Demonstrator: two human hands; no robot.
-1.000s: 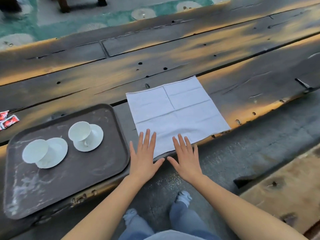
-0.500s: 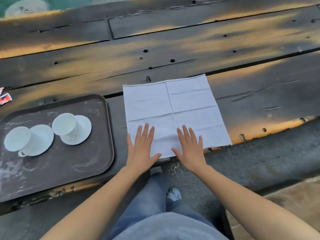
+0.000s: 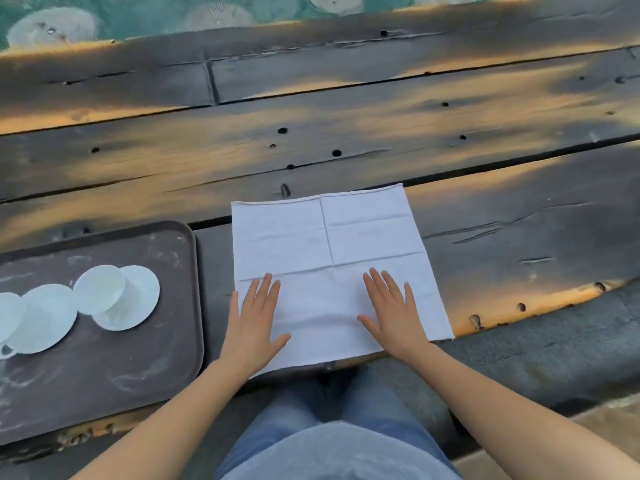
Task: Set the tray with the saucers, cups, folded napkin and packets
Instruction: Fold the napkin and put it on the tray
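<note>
A white napkin (image 3: 329, 251) lies spread out flat on the dark wooden table, with crease lines across it. My left hand (image 3: 254, 323) rests palm down on its near left part, fingers apart. My right hand (image 3: 393, 313) lies flat on its near right part, also with fingers spread. To the left sits a dark brown tray (image 3: 104, 379). On it stand two white cups on white saucers: one cup (image 3: 100, 289) on a saucer (image 3: 135, 306), and another saucer (image 3: 45, 317) further left, its cup cut off by the frame edge. No packets are in view.
The table (image 3: 346, 133) is made of worn dark planks with holes and cracks; its near edge runs just below the napkin. Beyond its far edge lies a teal floor with pale round patches (image 3: 52, 26). My legs in blue jeans (image 3: 329, 427) are below.
Both hands have slid forward onto the napkin and spread further apart. The view has shifted right, so the tray sits further left and the red packets have left the frame.
</note>
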